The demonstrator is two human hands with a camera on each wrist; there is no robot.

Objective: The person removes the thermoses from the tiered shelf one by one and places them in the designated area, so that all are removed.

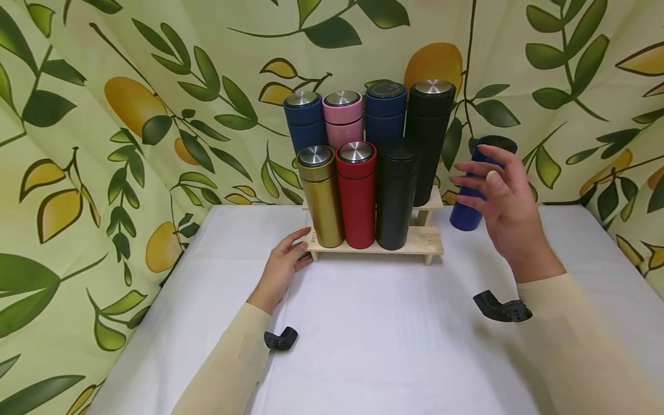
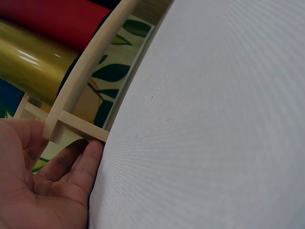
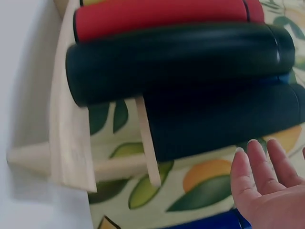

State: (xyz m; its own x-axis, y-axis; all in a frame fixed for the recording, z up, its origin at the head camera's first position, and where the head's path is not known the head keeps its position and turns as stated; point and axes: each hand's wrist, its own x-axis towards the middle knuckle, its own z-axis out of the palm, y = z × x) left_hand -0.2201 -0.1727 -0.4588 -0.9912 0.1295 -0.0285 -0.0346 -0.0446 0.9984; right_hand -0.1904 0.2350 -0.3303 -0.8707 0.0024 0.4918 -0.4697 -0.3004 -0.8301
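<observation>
A two-tier wooden stand [image 1: 425, 239] holds upright thermos flasks. Along its front step are a gold flask [image 1: 324, 204], a red flask [image 1: 358, 202] and a black flask [image 1: 395, 202]. My left hand [image 1: 280, 266] grips the left end of the front step, with fingers around the shelf end [image 2: 53, 125] in the left wrist view. To the right of the stand, a blue flask [image 1: 463, 217] is on the table, partly hidden behind my right hand [image 1: 510, 199]. That hand is raised with its fingers spread and holds nothing.
On the back step are a blue flask [image 1: 304, 124], a pink flask [image 1: 344, 128], another blue flask [image 1: 385, 118] and a taller black flask [image 1: 429, 129]. A white cloth covers the table [image 1: 353, 334]. Behind it hangs a leaf-patterned curtain [image 1: 197, 138].
</observation>
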